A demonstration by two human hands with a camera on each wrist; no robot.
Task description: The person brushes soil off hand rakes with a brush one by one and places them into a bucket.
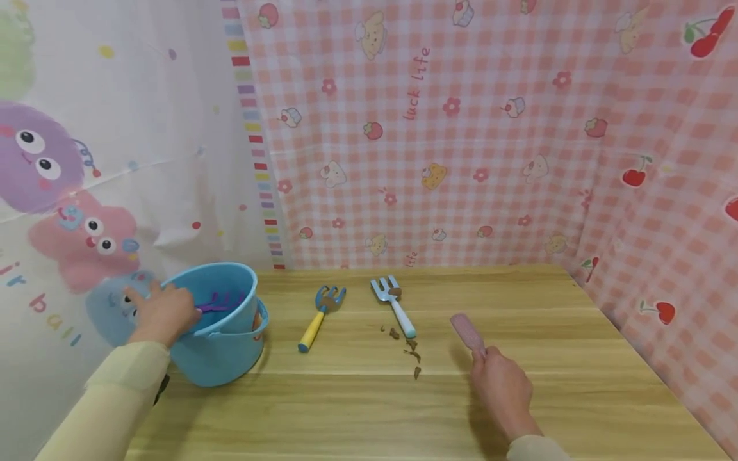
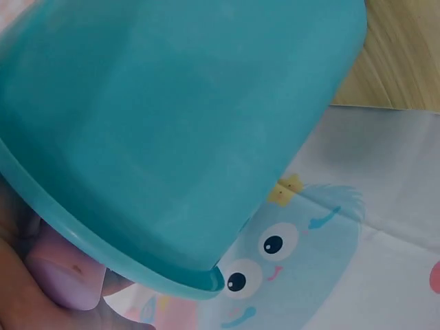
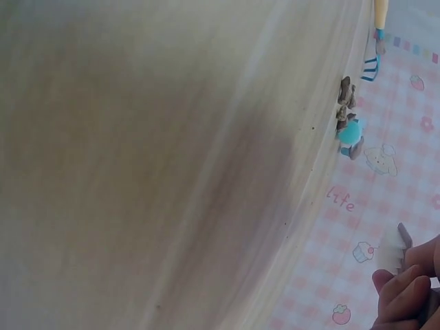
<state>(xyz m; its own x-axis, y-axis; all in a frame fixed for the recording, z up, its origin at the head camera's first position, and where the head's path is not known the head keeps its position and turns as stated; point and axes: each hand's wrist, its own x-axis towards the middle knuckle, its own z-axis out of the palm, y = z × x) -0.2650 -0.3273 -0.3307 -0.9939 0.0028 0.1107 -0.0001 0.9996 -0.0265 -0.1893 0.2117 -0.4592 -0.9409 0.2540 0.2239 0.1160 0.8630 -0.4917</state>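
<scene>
My left hand point(image 1: 166, 312) reaches over the near left rim of a light blue bucket point(image 1: 216, 358). It holds a purple toy rake point(image 1: 214, 307), whose tines show inside the bucket; the lilac handle end point(image 2: 67, 271) appears by the rim in the left wrist view. My right hand point(image 1: 503, 389) grips a small brush point(image 1: 467, 331) with a mauve back, raised over the right side of the table. White bristles point(image 3: 390, 253) show on it in the right wrist view. Away from both hands lie a yellow-handled rake point(image 1: 312, 330) and a pale blue fork point(image 1: 399, 314).
Brown crumbs point(image 1: 412, 344) lie scattered on the wooden table point(image 1: 576, 384), and brown lumps sit on both tool heads. A small dark object point(image 1: 162, 388) is beside the bucket's base. Printed curtains point(image 1: 438, 141) enclose the back and sides.
</scene>
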